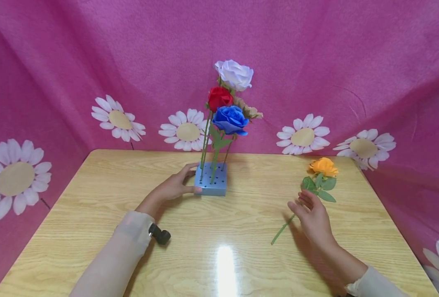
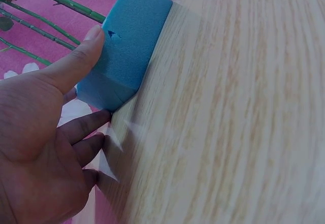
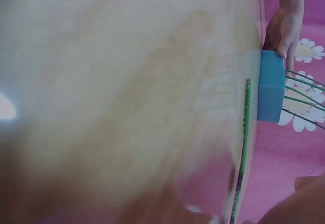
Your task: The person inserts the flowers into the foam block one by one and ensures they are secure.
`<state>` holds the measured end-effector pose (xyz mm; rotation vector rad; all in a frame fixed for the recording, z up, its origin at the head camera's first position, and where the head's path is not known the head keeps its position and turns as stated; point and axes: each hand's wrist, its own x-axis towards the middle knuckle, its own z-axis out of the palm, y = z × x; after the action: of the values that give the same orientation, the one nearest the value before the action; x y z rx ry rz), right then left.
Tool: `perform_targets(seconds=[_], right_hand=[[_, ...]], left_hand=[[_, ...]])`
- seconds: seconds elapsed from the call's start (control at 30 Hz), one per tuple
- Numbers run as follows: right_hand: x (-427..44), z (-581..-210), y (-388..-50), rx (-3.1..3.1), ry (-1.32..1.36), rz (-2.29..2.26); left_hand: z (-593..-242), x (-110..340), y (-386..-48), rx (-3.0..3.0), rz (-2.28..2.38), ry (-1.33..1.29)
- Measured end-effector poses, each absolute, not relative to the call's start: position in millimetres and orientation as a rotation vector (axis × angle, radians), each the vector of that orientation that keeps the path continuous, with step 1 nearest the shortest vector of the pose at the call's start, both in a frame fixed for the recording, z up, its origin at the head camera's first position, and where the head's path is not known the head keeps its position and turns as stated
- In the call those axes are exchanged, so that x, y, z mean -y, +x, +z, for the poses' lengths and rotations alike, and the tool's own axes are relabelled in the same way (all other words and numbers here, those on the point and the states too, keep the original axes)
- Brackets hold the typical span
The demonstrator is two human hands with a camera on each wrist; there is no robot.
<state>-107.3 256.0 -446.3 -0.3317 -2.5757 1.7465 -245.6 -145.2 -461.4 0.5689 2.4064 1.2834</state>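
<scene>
A blue foam block (image 1: pixel 214 191) with holes in its top stands on the table, tilted only by the camera in the wrist views. My left hand (image 1: pixel 172 186) holds its left side, thumb (image 2: pixel 84 51) on the near side and fingers around behind. Upright in the block are a white rose (image 1: pixel 235 75), a red rose (image 1: pixel 219 98), a blue rose (image 1: pixel 230 120) and a beige flower (image 1: pixel 252 111). An orange rose (image 1: pixel 323 167) lies at the right, its green stem (image 3: pixel 245 142) pointing toward me. Over that stem hovers my right hand (image 1: pixel 315 220), thumb and fingers apart.
The wooden table (image 1: pixel 130 177) reaches back to a pink curtain (image 1: pixel 149 53) printed with white daisies, which also hangs along both sides. A black device (image 1: pixel 160 234) is strapped to the left wrist. Light reflects off the table's near middle.
</scene>
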Motion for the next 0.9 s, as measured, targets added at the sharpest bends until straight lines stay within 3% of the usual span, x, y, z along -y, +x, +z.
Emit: perform_targets(seconds=[0.4,0.9], right_hand=[[-266,-453,-93,2.598,-0.497,1.718],[-272,-458,-116,2.867,-0.484,1.418]], left_hand=[[-461,145,-246,-2.403,1.284,0.559],[-463,146,-246,-2.435,1.248,0.588]])
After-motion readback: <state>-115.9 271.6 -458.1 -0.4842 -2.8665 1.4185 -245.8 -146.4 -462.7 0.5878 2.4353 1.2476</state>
